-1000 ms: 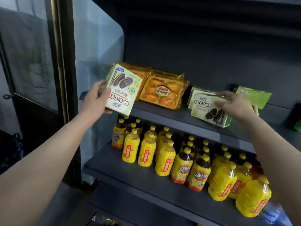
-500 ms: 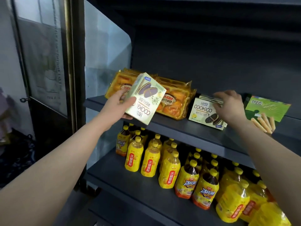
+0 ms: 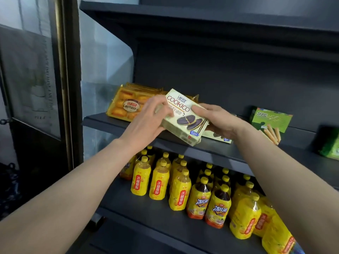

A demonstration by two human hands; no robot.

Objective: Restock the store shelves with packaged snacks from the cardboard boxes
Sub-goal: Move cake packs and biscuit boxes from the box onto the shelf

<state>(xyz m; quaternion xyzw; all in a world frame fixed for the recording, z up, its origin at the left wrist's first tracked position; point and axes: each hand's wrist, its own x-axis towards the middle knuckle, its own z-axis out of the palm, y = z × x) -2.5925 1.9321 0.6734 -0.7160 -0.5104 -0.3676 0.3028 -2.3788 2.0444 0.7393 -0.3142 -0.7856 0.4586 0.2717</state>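
A pale green Cookico cookie box (image 3: 185, 116) is held tilted above the front edge of the dark middle shelf (image 3: 102, 120). My left hand (image 3: 148, 118) grips its left end, fingers curled over the top. My right hand (image 3: 214, 116) holds its right side with the thumb on the box face. Under my right hand lies another Cookico box (image 3: 218, 137) flat on the shelf, mostly hidden. Orange cake packs (image 3: 126, 104) lean at the shelf's left.
A green wafer-stick box (image 3: 269, 121) and a green packet (image 3: 330, 146) stand further right on the same shelf. Yellow drink bottles (image 3: 159, 182) fill the shelf below. A glass door (image 3: 33, 70) with a dark frame is at left. An upper shelf (image 3: 201, 17) hangs overhead.
My left hand has carried the cookie box rightward from in front of the cake packs and turned it. My right hand left the shelf box and took hold of the carried box.
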